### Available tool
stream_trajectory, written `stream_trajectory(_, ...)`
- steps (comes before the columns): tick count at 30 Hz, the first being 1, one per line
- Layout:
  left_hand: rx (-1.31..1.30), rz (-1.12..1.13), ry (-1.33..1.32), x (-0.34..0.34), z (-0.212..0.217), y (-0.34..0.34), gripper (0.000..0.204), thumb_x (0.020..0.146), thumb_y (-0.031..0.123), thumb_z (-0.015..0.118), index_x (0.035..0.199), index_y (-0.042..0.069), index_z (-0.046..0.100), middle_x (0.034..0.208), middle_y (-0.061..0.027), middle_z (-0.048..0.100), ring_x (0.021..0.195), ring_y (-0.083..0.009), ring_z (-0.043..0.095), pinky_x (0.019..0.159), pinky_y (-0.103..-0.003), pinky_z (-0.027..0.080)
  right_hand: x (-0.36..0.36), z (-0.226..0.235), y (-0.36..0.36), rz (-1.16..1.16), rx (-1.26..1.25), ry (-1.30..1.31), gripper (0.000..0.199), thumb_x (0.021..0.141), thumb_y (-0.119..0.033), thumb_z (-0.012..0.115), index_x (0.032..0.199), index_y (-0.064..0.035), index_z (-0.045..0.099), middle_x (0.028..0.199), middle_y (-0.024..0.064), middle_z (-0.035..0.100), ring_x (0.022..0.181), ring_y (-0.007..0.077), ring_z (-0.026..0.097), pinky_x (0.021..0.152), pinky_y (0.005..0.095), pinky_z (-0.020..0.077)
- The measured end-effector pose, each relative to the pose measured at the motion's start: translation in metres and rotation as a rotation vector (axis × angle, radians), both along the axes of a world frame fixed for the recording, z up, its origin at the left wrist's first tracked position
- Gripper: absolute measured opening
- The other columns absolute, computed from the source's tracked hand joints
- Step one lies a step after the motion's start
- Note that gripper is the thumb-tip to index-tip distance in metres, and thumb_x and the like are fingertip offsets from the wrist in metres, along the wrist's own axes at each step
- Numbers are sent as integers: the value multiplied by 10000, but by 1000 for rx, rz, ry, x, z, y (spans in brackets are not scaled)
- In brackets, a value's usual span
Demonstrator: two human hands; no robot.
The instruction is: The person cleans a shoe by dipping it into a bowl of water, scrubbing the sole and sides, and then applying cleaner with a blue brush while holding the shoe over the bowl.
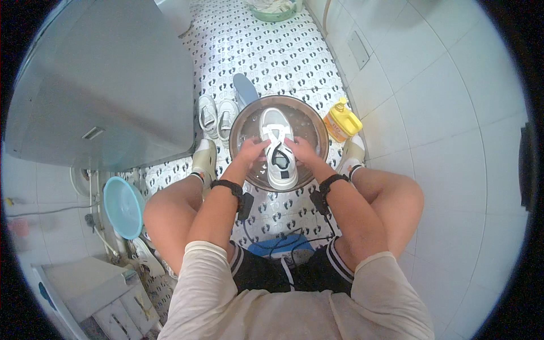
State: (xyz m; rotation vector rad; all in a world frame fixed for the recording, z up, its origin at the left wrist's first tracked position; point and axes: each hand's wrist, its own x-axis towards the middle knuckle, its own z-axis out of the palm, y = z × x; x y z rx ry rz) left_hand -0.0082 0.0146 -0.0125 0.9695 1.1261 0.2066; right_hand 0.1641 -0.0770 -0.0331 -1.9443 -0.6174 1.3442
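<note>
Between my two hands is a white sneaker [277, 131] with grey panels and a dark-edged opening, its toe pointing away from me. My left hand [253, 151] grips its left side and my right hand [301, 151] its right side, fingers partly hidden by the shoe. The sneaker is over a round brown basin [237, 122] holding water with some foam. Whether its sole touches the water I cannot tell. A black band with a small box sits on each of my forearms.
A pair of white shoes [217, 118] and a grey-blue insole [245, 89] lie left of the basin. A yellow jug [343, 120] stands right, by the tiled wall. A light-blue basin [123, 207] leans at left, below a large grey appliance [107, 85]. A green basin [273, 15] holds cloth at the far end.
</note>
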Motion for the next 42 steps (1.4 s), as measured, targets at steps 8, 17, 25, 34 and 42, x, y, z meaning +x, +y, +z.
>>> stream_trajectory(8, 455, -257, -5, 4, -100, 39, 370, 821, 229, 659, 1114, 26, 559, 954, -85, 606, 756, -168, 596, 600, -307, 521, 35, -88, 19, 227, 158, -388, 787, 797, -507, 528, 1319, 52, 341, 1232, 283, 480, 1126, 367, 504, 925, 397, 417)
stream_trajectory(17, -15, 30, 73, 0, -45, 14, 393, 794, 172, 686, 1116, -16, 562, 862, -88, 620, 672, -180, 587, 539, -339, 507, 1, -2, 10, 164, -83, -260, 796, 765, -477, 589, 1274, 95, 370, 1243, 305, 454, 1165, 365, 467, 963, 380, 379)
stream_trajectory(25, 78, -47, 197, 12, -27, 10, 399, 759, 173, 721, 1075, -31, 588, 860, -96, 632, 637, -187, 596, 523, -334, 491, 7, -17, 10, 138, -156, -353, 803, 706, -417, 649, 1262, 99, 382, 1211, 296, 491, 1109, 365, 521, 928, 390, 416)
stream_trajectory(34, 6, 0, 87, 10, -48, 14, 355, 726, 193, 752, 986, -1, 607, 875, -79, 623, 695, -190, 596, 512, -332, 474, 16, -43, 14, 110, -172, -200, 634, 705, -366, 658, 1034, 161, 530, 809, 220, 646, 560, 251, 640, 537, 356, 507)
stream_trajectory(42, 89, -242, 140, 6, -30, 12, 362, 808, 299, 670, 1029, 28, 579, 914, -80, 619, 772, -211, 609, 687, -430, 543, 22, -66, 10, 101, 43, -53, 560, 754, -366, 670, 946, 142, 534, 670, 149, 607, 459, 189, 556, 378, 317, 414)
